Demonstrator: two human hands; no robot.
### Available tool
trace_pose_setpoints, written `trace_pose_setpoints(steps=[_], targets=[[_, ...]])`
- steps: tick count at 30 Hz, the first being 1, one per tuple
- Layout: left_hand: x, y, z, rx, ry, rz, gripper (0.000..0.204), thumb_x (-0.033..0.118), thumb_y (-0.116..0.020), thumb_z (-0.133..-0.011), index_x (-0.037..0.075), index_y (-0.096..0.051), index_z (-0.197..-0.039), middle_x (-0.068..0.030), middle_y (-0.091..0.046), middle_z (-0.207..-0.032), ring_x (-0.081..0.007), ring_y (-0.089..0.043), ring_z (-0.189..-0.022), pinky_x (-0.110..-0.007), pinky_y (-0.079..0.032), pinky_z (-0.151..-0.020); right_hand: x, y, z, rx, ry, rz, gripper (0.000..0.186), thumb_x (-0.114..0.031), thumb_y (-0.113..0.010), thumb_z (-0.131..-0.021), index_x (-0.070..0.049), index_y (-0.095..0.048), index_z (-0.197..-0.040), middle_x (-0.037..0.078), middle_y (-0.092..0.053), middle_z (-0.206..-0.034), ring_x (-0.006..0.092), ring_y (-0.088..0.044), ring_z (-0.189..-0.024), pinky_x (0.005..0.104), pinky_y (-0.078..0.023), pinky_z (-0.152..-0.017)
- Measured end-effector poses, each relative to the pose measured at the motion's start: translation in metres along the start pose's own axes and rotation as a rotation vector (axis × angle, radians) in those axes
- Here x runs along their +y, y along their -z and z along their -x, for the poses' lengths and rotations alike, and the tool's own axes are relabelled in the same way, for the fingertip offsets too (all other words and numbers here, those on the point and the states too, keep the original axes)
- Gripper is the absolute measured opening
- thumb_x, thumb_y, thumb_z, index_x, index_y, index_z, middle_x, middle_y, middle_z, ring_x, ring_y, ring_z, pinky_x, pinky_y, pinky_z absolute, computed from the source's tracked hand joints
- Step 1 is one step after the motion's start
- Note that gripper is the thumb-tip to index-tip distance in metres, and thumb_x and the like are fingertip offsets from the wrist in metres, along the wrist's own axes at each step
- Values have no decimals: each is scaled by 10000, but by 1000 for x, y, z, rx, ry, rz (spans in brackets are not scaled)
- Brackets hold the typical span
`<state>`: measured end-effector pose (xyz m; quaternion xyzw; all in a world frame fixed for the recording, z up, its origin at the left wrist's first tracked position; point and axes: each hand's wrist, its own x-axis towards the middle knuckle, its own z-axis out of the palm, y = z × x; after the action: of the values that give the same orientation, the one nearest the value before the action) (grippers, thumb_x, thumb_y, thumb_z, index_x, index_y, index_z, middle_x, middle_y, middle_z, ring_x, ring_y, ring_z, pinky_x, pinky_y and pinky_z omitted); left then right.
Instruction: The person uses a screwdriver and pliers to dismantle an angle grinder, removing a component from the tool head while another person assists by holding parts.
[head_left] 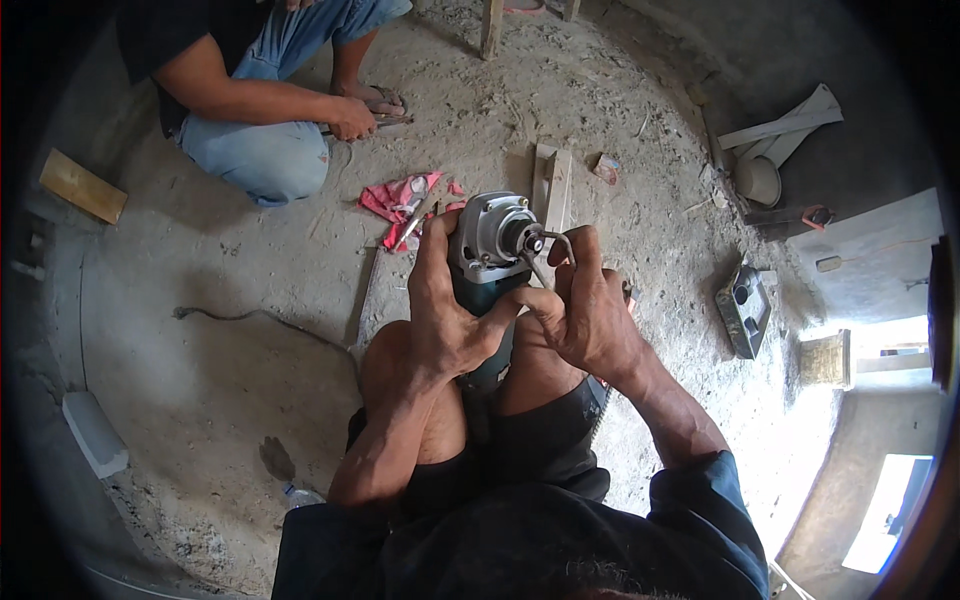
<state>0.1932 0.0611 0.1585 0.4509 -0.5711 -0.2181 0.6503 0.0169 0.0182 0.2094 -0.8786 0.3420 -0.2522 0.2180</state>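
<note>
An angle grinder with a silver gear head and dark green body stands upright between my knees, its spindle side turned to the right. My left hand is wrapped round the head and upper body, the thumb across the near side. In my right hand is a thin bent metal spanner, pinched between the fingers. Its metal reaches the spindle at the grinder's head; exactly how it sits there is hard to make out. No disc shows on the spindle. My right thumb comes close to the left thumb below the spindle.
A co-worker squats at the upper left, a hand near a thin tool. Beyond the grinder lie a red-pink cloth and wooden strips. A cable crosses the dusty floor. At right are a black tray and a bucket.
</note>
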Motion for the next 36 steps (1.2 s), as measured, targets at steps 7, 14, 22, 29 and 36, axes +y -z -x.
trace_pose_setpoints(steps=[7, 14, 22, 29, 36], targets=[[-1, -2, -2, -9, 14, 1, 702, 153, -861, -744, -31, -471, -1297, -166, -578, -1119, -287, -627, -995, -391, -507, -869, 3, -5, 3, -30, -112, -72, 539, -371, -620, -1005, 69, -366, -1185, 218, -609, -733, 499, -656, -646, 502, -515, -501], [-4, -1, 2, 15, -10, -72, 662, 122, -846, -741, -31, -483, -1273, -177, -575, -1117, -303, -621, -1013, -406, -500, -885, -2, -4, -2, -16, -185, -64, 515, -388, -599, -1016, 95, -445, -1105, 205, -567, -623, 454, -670, -630, 466, -498, -519], [-2, -2, 0, 14, 10, -56, 631, 100, -829, -723, -17, -492, -1243, -168, -589, -1087, -317, -629, -998, -420, -500, -880, -5, 3, -2, -29, -221, -26, 612, -435, -567, -1026, 141, -462, -1202, 220, -603, -657, 446, -681, -649, 471, -510, -545], [-4, -3, 2, 16, 17, -81, 641, 135, -828, -726, -20, -479, -1240, -181, -572, -1093, -335, -620, -988, -439, -494, -866, 3, 11, -8, -100, -114, 36, 637, -461, -539, -1032, 143, -460, -1216, 220, -618, -674, 450, -681, -647, 489, -524, -571], [-6, -2, 4, -7, 22, -126, 643, 148, -833, -730, -20, -474, -1236, -181, -566, -1083, -342, -610, -997, -444, -486, -870, 4, 7, -9, -55, -93, -33, 600, -458, -555, -1025, 109, -466, -1200, 249, -630, -692, 466, -685, -659, 496, -517, -540]])
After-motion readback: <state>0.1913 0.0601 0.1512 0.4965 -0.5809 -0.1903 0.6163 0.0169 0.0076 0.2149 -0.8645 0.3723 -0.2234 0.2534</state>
